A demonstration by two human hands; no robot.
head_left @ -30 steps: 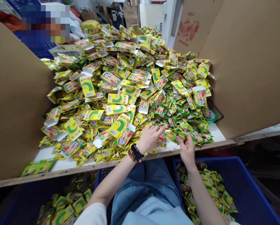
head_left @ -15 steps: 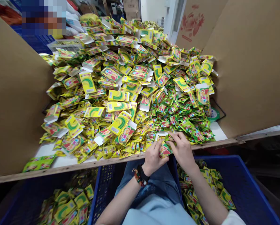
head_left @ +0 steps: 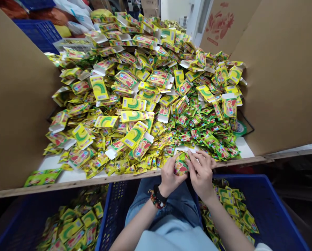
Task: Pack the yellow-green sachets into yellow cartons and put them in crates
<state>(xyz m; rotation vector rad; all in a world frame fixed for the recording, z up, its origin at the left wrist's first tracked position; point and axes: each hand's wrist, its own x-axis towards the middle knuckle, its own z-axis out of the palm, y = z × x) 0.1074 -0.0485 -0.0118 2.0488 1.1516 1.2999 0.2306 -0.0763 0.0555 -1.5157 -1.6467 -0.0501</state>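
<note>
My left hand (head_left: 170,176), with a dark band and beads at the wrist, is wrapped round a small green and yellow carton (head_left: 180,168) at the table's front edge. On its right side, my right hand (head_left: 201,170) touches the carton's upper end with bent fingers; whether it pinches anything there is hidden. Behind both hands lie green sachets (head_left: 215,143) and yellow sachets (head_left: 100,164). Yellow cartons (head_left: 135,134), many with open white flaps, are heaped over them towards the back.
Tall cardboard panels (head_left: 283,76) flank the table (head_left: 246,148). Under its front edge stand a blue crate (head_left: 271,205) on the right and another blue crate (head_left: 103,223) on the left, both holding packed cartons. A green strip of sachets (head_left: 42,177) lies at the front left.
The fingers of my right hand have spread and shifted along the carton's top. My left hand keeps its hold. The view has tilted slightly, and the person at the back left is out of view.
</note>
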